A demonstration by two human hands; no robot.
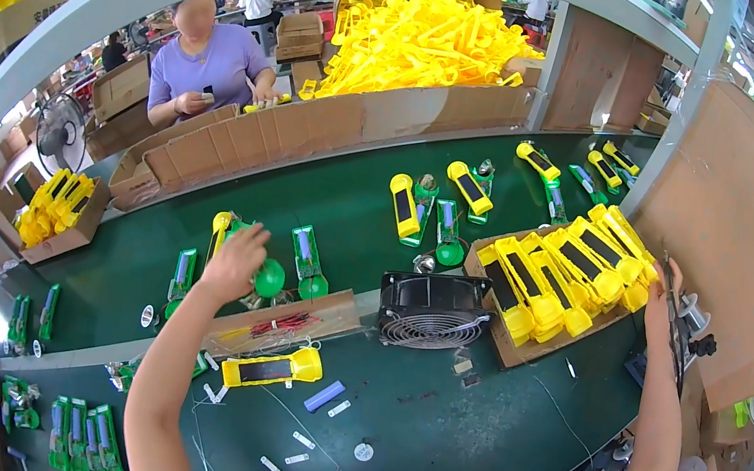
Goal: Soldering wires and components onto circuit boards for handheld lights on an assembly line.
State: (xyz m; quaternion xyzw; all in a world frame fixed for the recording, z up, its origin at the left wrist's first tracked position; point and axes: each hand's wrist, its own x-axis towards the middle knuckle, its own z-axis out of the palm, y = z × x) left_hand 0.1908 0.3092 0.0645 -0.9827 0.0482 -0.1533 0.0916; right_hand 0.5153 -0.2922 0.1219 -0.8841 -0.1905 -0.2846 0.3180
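My left hand (236,263) reaches over the green belt, between a yellow lamp part (220,230) and a green housing with a round end (269,278). Its fingers curl downward, their tips hidden, so any grip does not show. At the right edge of a cardboard box of yellow lamp parts with dark panels (546,280), my right hand (662,294) is closed around a thin dark tool (667,254) with a cable. On the bench in front of me lies one yellow lamp part (273,369), beside a purple cylindrical cell (324,396).
A black fan with a wire guard (432,311) stands mid-bench, beside a cardboard tray of red wires (281,325). Small white strips (297,459) and loose wires lie nearby. Green and yellow assemblies (471,189) line the belt. Across it, a person (210,65) works beside heaped yellow parts (420,46).
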